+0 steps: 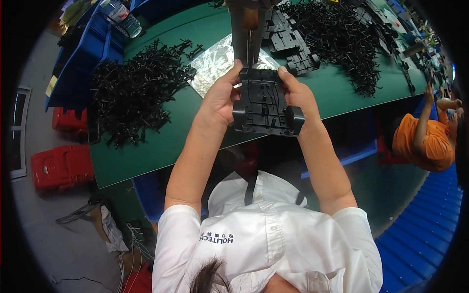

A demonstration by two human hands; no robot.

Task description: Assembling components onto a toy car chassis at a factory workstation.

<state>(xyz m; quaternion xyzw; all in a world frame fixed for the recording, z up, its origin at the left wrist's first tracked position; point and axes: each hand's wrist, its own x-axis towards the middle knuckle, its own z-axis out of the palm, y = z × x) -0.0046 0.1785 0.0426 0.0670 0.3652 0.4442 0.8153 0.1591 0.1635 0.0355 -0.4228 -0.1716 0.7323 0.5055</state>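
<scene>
Between my two hands is a black plastic chassis-like part [264,100] with raised posts and a wider near end. My left hand [223,97] is closed on its left edge, the thumb near the far corner. On the opposite edge my right hand [299,95] grips it in the same way. The part's far end is under a vertical machine head [250,36] with a thin rod pointing down. Whether the rod touches the part I cannot tell. Beneath lies a shiny silvery plate [211,66], partly hidden by my left hand.
A heap of small black plastic pieces [139,93] covers the green table [132,158] at left; another black heap [337,41] lies far right. More chassis-like parts [288,39] sit behind the machine. A blue bin [80,68] and water bottle [122,19] are far left. A person in orange [422,139] sits at right.
</scene>
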